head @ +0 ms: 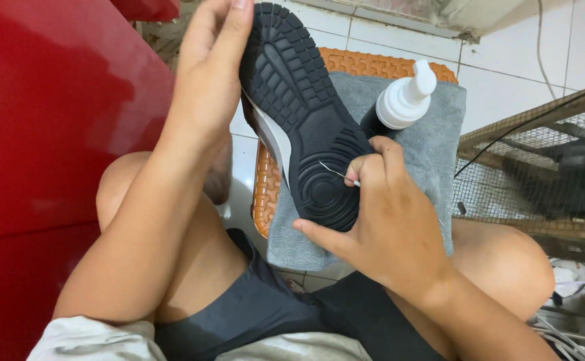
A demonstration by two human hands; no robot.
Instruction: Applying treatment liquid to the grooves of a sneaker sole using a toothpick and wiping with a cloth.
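A sneaker is held sole up, showing its black treaded sole and a grey and white side. My left hand grips it along the toe end from the left. My right hand rests against the heel and pinches a thin metal needle or pick, whose tip touches the heel tread. My bare knees and dark shorts are below.
A grey towel lies over an orange plastic stool, with a black bottle with a white pump top on it. A red surface fills the left. A wire-mesh cage stands at the right, with cables below it.
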